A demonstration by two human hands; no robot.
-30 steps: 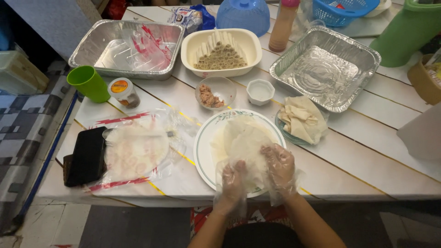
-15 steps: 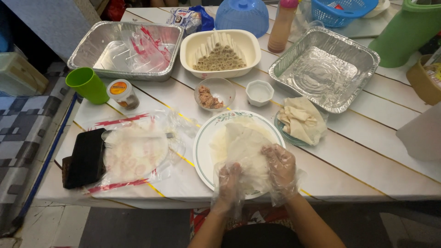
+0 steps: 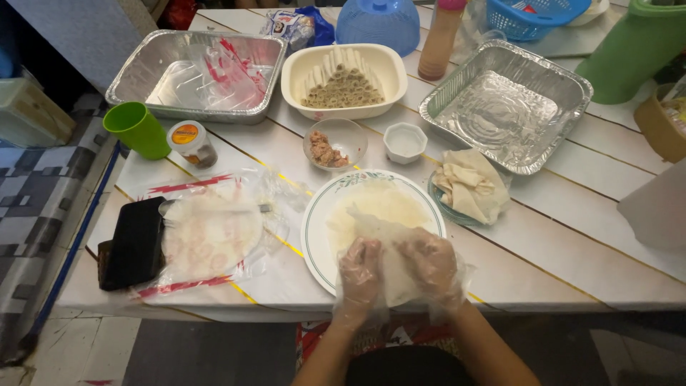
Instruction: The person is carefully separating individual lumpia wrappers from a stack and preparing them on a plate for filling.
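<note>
gloved left hand [image 3: 359, 270] and right hand [image 3: 429, 263] had moved closer together, fingers pinching the thin wrapper [image 3: 379, 229]. its near edge was now lifted off the plate [image 3: 314, 221].

A white plank-topped bench [image 3: 572, 236] with thin yellow lines fills the view under even light. Left of it lies a blue-and-grey checked floor covering [image 3: 36, 207], with pale grey floor tiles [image 3: 78, 350] at the near edge.

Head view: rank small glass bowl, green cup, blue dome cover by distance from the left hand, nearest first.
From the left hand:
1. Small glass bowl, just beyond the plate.
2. Green cup, far left.
3. Blue dome cover, at the table's far edge.
</note>
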